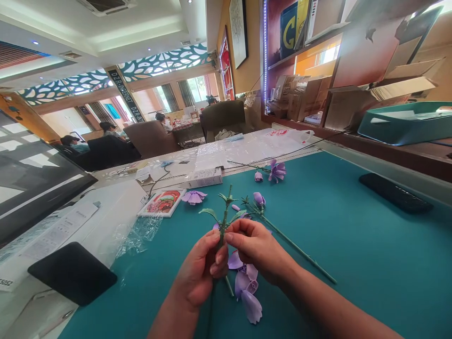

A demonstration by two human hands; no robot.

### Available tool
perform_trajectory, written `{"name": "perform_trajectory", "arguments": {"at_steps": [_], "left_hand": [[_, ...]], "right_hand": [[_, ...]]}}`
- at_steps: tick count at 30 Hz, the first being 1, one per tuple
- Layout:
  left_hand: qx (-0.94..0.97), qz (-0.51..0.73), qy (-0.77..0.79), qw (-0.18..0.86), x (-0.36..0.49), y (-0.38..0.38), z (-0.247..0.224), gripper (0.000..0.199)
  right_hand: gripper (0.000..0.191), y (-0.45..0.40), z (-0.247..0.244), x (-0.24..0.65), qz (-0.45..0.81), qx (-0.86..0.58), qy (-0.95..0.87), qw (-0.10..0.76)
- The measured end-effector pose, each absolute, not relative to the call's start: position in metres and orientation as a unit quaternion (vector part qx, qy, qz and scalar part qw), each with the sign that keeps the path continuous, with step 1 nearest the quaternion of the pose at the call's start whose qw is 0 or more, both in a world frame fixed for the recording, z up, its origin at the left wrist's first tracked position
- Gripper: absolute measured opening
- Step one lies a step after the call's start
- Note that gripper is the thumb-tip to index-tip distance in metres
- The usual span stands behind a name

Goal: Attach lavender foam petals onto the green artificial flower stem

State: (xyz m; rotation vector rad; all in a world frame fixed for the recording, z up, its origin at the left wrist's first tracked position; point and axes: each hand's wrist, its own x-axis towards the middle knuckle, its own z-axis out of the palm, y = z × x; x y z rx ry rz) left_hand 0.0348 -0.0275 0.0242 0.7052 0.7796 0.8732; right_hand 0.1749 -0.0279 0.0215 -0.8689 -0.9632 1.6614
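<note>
We held the green artificial flower stem (222, 221) steady in our clenched left hand (197, 270), our right hand (256, 249) pinching close beneath the leaf joint (224, 217).

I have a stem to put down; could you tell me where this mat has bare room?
Bare mat lies right of the long stem, below the black pad. A smaller patch lies between the left hand and the plastic wrap. It is crowded under the right hand, around the purple petals.

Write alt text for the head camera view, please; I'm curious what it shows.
A left hand and right hand pinch a green flower stem over a teal mat. Purple petals and a longer stem lie on the mat.
</note>
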Motion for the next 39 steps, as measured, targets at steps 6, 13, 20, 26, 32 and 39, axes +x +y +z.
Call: {"name": "perform_trajectory", "arguments": {"at_steps": [6,13,20,26,32,39], "left_hand": [[0.33,0.401,0.356,0.777,0.035,-0.029,0.022,0.03],[0.327,0.391,0.35,0.786,0.034,-0.029,0.023,0.026],[0.317,0.37,0.333,0.807,0.033,-0.032,0.029,0.031],[0.33,0.388,0.335,0.793,0.034,-0.035,0.034,0.035],[0.392,0.37,0.364,0.76,0.04,-0.045,0.052,0.025],[0.382,0.327,0.375,0.779,0.032,-0.056,0.079,0.017]], "right_hand": [[0.023,-0.024,0.022,0.177,0.659,-0.398,-0.403,0.495],[0.018,-0.023,0.023,0.182,0.635,-0.403,-0.433,0.497],[0.032,-0.021,0.019,0.185,0.69,-0.338,-0.404,0.496],[0.037,-0.017,0.016,0.188,0.715,-0.323,-0.378,0.491],[0.033,-0.01,0.004,0.185,0.733,-0.333,-0.31,0.505],[0.038,-0.022,-0.013,0.174,0.759,-0.326,-0.302,0.475]]}}
